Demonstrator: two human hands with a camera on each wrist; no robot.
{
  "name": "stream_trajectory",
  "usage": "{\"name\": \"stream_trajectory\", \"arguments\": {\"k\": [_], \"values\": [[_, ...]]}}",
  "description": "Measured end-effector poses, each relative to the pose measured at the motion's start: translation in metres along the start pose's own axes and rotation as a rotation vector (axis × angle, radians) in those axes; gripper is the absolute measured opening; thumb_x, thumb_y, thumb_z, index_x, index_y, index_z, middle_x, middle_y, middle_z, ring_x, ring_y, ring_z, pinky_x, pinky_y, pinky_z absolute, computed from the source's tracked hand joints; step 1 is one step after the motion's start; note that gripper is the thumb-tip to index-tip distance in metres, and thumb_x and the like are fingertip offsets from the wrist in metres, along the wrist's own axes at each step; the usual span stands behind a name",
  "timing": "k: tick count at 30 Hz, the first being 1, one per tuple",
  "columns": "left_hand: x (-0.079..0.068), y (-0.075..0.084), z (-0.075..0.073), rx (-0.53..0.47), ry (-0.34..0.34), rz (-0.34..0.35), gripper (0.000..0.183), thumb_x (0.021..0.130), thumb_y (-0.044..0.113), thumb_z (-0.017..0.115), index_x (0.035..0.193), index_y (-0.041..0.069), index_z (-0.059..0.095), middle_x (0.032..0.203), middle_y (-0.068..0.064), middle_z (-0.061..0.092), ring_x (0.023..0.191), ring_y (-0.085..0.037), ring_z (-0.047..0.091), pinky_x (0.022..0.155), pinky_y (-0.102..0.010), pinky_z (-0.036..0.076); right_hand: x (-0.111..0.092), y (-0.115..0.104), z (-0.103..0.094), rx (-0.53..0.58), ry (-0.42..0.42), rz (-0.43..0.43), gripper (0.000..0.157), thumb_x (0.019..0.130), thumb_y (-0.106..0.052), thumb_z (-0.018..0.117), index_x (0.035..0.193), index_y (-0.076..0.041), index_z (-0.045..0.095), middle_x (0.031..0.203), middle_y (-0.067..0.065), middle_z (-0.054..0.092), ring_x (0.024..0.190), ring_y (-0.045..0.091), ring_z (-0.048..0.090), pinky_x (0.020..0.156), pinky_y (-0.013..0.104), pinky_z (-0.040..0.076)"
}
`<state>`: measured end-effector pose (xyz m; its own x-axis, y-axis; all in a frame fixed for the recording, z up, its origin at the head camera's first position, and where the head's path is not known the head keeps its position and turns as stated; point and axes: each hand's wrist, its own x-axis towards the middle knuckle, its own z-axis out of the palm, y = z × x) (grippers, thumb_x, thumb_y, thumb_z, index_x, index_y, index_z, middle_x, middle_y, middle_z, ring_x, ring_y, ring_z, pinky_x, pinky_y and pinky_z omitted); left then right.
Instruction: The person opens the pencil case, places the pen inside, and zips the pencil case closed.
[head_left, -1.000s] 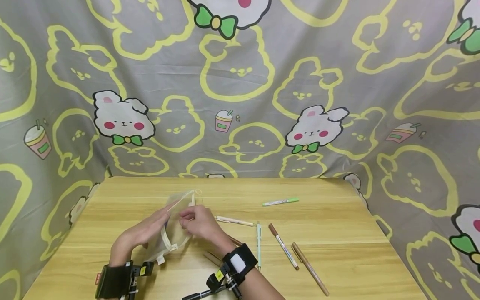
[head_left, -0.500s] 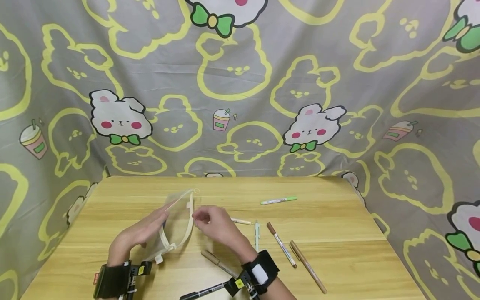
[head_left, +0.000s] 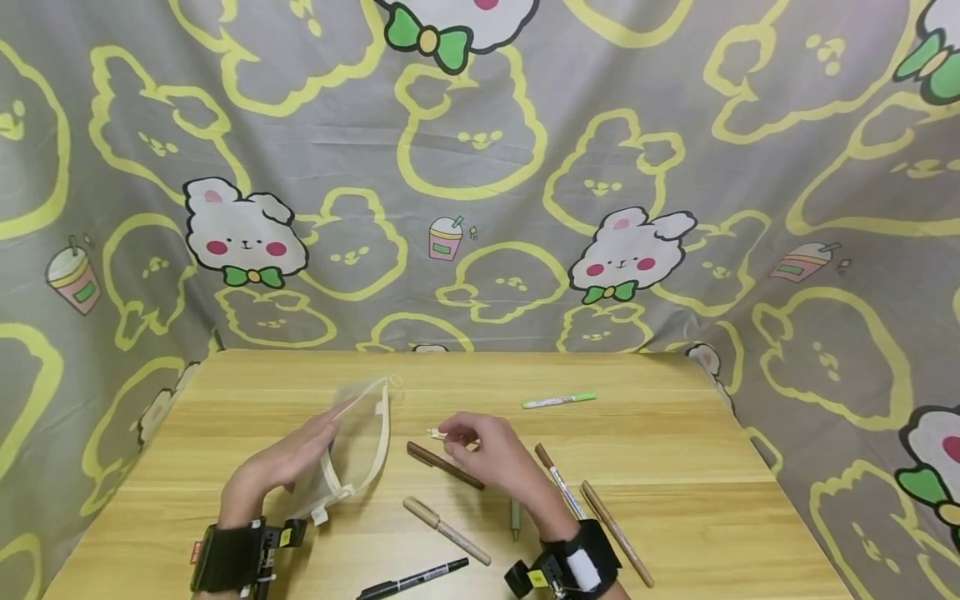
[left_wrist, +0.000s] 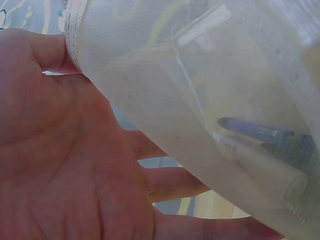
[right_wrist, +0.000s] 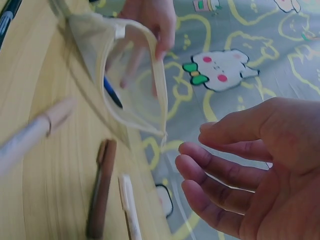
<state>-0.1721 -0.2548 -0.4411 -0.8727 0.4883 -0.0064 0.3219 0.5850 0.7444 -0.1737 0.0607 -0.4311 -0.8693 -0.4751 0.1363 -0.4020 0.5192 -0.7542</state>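
On the left of the table, my left hand (head_left: 292,454) holds a see-through mesh zip pouch (head_left: 386,433) with its mouth spread toward the right. In the left wrist view, the fingers (left_wrist: 175,182) extend behind the mesh. A blue pen (right_wrist: 112,92) lies inside the pouch. My right hand (head_left: 487,454) hovers above a white pen (head_left: 435,433), mostly covering it in the head view. In the right wrist view, its fingers are loosely bent with nothing between them. A dark brown marker (head_left: 442,464) lies just left of that hand.
A tan marker (head_left: 446,529) and a black marker (head_left: 412,579) lie nearer the front edge. A mint green pen (head_left: 515,518) is partly under my right arm. Right of it are a brown-and-white marker (head_left: 562,483) and a bronze marker (head_left: 617,533). Farther back lies a green marker (head_left: 558,400).
My right hand has left the pouch's mouth and moved right to over the white pen. The dark brown and tan markers now show uncovered. My left hand and the pouch have stayed in place.
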Motion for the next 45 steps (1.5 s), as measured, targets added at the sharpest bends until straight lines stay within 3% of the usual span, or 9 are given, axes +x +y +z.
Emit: {"name": "stream_trajectory", "arguments": {"k": [8, 13, 17, 22, 32, 41, 45], "values": [[0.000, 0.002, 0.000, 0.035, 0.009, -0.032, 0.050, 0.110, 0.016, 0.016, 0.155, -0.005, 0.014, 0.157, -0.034, 0.011, 0.137, -0.059, 0.010, 0.098, -0.083, 0.012, -0.016, 0.023, -0.017, -0.061, 0.027, -0.003, 0.022, 0.092, -0.007, 0.063, 0.113, -0.003, 0.070, 0.098, 0.007, 0.071, 0.086, 0.019, 0.065, 0.071, 0.033, 0.057], [0.000, 0.002, 0.000, 0.014, -0.006, -0.059, 0.050, 0.111, 0.017, 0.015, 0.156, -0.004, 0.012, 0.158, -0.033, 0.009, 0.138, -0.058, 0.008, 0.098, -0.083, 0.014, -0.028, 0.034, -0.033, -0.097, 0.051, 0.024, 0.019, 0.090, -0.004, 0.066, 0.108, -0.004, 0.069, 0.092, 0.003, 0.068, 0.082, 0.017, 0.064, 0.068, 0.031, 0.057], [0.000, 0.001, 0.002, 0.014, -0.003, -0.044, 0.050, 0.111, 0.017, 0.015, 0.156, -0.004, 0.013, 0.157, -0.034, 0.010, 0.138, -0.058, 0.009, 0.098, -0.082, 0.014, -0.038, 0.041, -0.051, -0.123, 0.053, 0.056, 0.017, 0.089, -0.001, 0.065, 0.106, -0.006, 0.067, 0.091, 0.004, 0.064, 0.082, 0.017, 0.063, 0.069, 0.034, 0.057], [0.002, -0.001, 0.004, 0.035, 0.010, 0.002, 0.050, 0.110, 0.015, 0.016, 0.154, -0.008, 0.015, 0.156, -0.036, 0.013, 0.137, -0.058, 0.011, 0.103, -0.079, 0.012, -0.051, 0.049, -0.072, -0.161, 0.041, 0.156, 0.018, 0.090, -0.003, 0.065, 0.106, -0.010, 0.064, 0.095, 0.004, 0.063, 0.084, 0.016, 0.061, 0.068, 0.033, 0.055], [0.004, 0.000, 0.004, 0.040, 0.011, 0.028, 0.049, 0.110, 0.011, 0.016, 0.153, -0.012, 0.014, 0.155, -0.037, 0.013, 0.137, -0.059, 0.011, 0.105, -0.077, 0.010, -0.073, 0.058, -0.102, -0.251, -0.050, 0.276, 0.017, 0.086, 0.000, 0.067, 0.101, -0.006, 0.063, 0.085, 0.006, 0.061, 0.073, 0.016, 0.056, 0.060, 0.033, 0.050], [0.003, -0.002, 0.005, 0.031, 0.007, 0.041, 0.049, 0.110, 0.011, 0.016, 0.153, -0.012, 0.015, 0.154, -0.037, 0.014, 0.137, -0.059, 0.012, 0.104, -0.077, 0.010, -0.085, 0.066, -0.104, -0.357, -0.184, 0.433, 0.018, 0.080, -0.003, 0.074, 0.091, -0.008, 0.061, 0.067, 0.003, 0.051, 0.058, 0.016, 0.045, 0.052, 0.029, 0.035], [0.003, -0.001, 0.004, 0.031, 0.009, 0.037, 0.049, 0.110, 0.011, 0.016, 0.153, -0.011, 0.015, 0.155, -0.037, 0.013, 0.136, -0.060, 0.012, 0.103, -0.079, 0.010, -0.087, 0.068, -0.105, -0.419, -0.213, 0.469, 0.019, 0.077, -0.004, 0.075, 0.088, -0.008, 0.060, 0.073, 0.003, 0.053, 0.064, 0.019, 0.047, 0.055, 0.031, 0.038]]}}
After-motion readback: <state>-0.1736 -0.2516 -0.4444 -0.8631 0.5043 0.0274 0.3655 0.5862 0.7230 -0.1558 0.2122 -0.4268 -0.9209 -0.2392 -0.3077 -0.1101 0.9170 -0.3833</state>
